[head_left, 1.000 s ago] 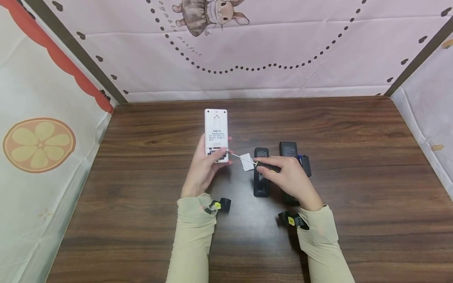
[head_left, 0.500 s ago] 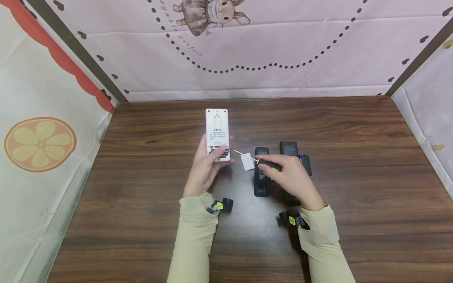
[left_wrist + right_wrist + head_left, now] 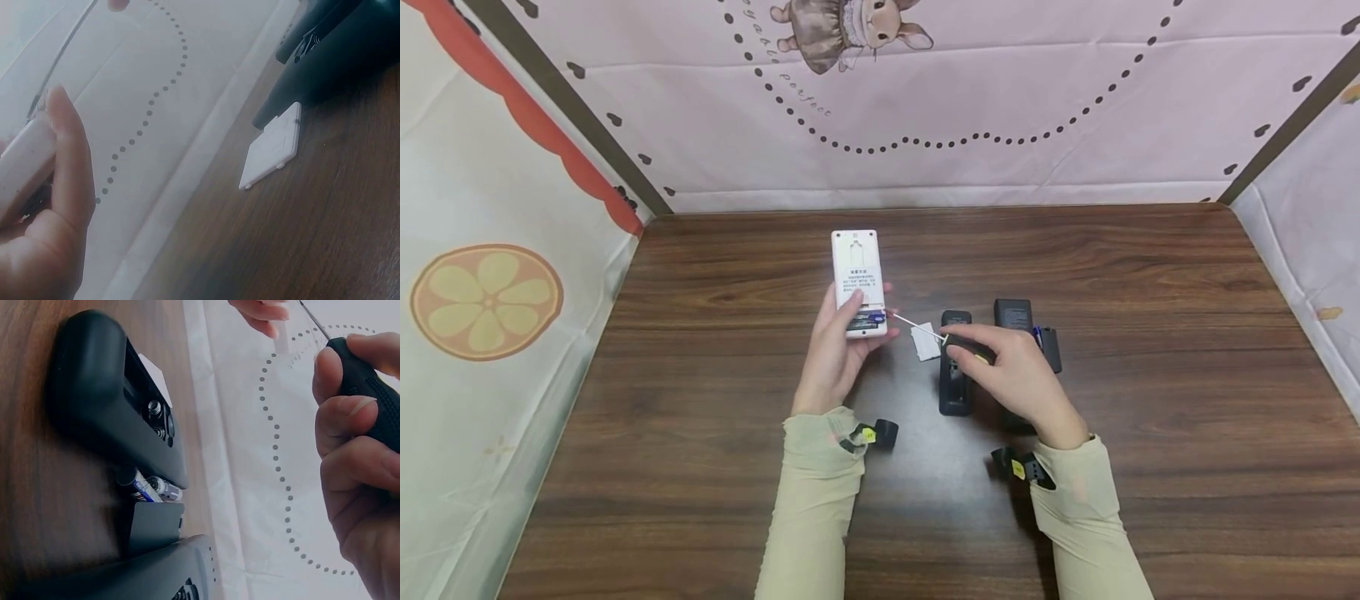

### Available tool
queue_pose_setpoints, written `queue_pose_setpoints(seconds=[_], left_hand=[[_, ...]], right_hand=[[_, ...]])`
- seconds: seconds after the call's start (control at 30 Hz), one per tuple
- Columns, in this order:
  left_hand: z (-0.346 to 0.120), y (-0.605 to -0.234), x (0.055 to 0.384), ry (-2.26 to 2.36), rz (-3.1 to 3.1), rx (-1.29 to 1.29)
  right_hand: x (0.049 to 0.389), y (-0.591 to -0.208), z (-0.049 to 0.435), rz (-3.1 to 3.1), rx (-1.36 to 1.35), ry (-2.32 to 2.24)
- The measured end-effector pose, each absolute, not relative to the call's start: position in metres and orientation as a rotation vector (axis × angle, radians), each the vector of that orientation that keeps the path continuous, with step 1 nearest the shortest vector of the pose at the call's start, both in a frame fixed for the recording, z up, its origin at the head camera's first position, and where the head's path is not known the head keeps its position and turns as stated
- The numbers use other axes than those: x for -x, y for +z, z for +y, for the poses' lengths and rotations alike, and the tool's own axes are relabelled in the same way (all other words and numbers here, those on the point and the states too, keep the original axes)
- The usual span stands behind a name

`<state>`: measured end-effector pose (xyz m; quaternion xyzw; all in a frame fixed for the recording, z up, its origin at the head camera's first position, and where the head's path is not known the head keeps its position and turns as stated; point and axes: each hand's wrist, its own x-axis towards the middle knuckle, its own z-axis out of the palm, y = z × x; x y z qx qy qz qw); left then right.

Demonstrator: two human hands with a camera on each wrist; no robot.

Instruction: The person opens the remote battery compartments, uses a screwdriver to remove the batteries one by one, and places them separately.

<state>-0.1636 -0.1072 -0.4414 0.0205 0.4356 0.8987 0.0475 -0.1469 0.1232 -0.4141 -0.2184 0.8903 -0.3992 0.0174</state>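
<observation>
My left hand (image 3: 832,354) grips a white remote control (image 3: 854,262) with its back facing up. The thumb lies on the label just above the uncovered battery compartment, where a blue-and-dark battery (image 3: 872,317) shows. My right hand (image 3: 1011,367) holds a screwdriver (image 3: 369,387) by its dark handle, fingers wrapped round it. Its thin shaft (image 3: 917,327) points left, the tip at the compartment's right edge; whether it touches the battery cannot be told. Below the shaft, a white battery cover (image 3: 272,150) lies on the table, beside a black remote (image 3: 955,396).
A second black remote (image 3: 1012,315) lies further right, partly under my right hand. Next to it are a black cover (image 3: 155,525) and loose batteries (image 3: 150,487). The wooden table (image 3: 700,350) meets fabric-covered walls at the back and sides.
My left thumb has slid up from the battery compartment onto the label, and the battery now shows. The white remote has tilted slightly and shifted a little left. The screwdriver has barely moved since half a second ago.
</observation>
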Motion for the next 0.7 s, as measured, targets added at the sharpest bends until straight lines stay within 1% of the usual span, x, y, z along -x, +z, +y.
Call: queue_pose_setpoints(seconds=[0.3,0.7], left_hand=[[-0.104,-0.443,0.166,2.771,1.253,-0.014],[-0.088,-0.441,0.165,2.826,1.277,0.003]], right_hand=[[0.138,-0.407,0.110,2.791,0.879,-1.149],[0.130,-0.399,0.099,2.860,0.932,-1.068]])
